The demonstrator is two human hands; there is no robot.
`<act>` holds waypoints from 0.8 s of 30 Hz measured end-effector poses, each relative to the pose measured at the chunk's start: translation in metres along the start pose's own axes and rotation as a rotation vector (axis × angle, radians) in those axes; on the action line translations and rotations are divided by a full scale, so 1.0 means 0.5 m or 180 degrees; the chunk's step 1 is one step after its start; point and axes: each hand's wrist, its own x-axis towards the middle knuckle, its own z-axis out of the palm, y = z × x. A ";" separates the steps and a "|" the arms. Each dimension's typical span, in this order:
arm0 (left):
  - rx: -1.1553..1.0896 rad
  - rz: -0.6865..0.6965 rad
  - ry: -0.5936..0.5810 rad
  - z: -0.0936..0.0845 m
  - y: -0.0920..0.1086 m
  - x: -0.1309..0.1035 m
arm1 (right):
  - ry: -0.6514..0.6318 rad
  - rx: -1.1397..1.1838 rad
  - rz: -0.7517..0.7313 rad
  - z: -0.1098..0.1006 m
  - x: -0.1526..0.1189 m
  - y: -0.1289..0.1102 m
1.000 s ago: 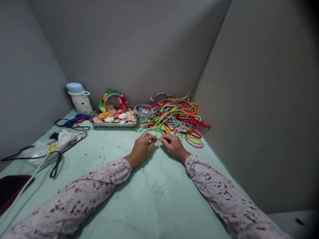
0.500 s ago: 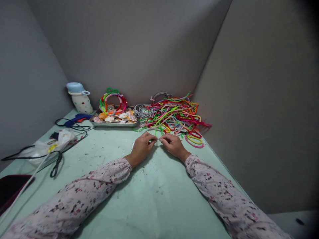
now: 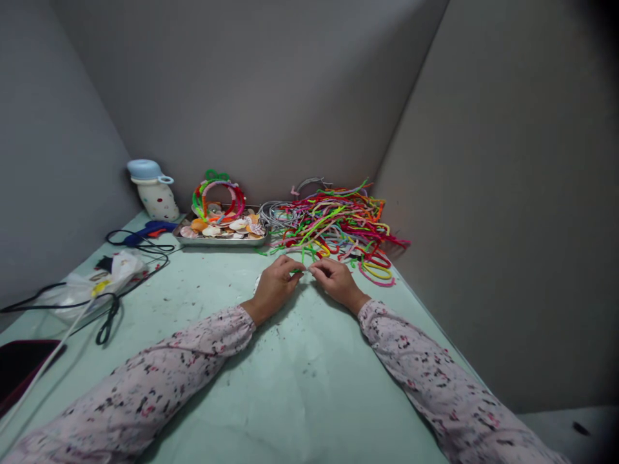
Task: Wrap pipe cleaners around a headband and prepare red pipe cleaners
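Grey walls (image 3: 271, 96) meet behind a pale green tabletop (image 3: 300, 399). Toward its far edge lies a tangled heap of bright fuzzy stems (image 3: 338, 219), with a metal tray (image 3: 222, 243) of shells (image 3: 211, 231) to its left and a blue-capped bottle (image 3: 157, 200) standing beyond the tray's left end. Just in front of the heap, the left hand (image 3: 275, 283) and right hand (image 3: 338, 283) nearly meet, thumb and forefinger of each pressed together on what seems a thin green strand (image 3: 303, 256), though the pinched part is too small to make out clearly.
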 end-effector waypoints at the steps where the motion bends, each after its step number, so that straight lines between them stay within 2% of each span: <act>1: -0.0002 0.0002 0.0004 0.000 0.000 0.000 | -0.0005 -0.0004 0.0005 0.000 0.000 0.000; 24: 0.0076 0.0074 0.0070 0.006 -0.010 0.001 | -0.0028 0.0017 -0.0124 -0.002 0.000 -0.002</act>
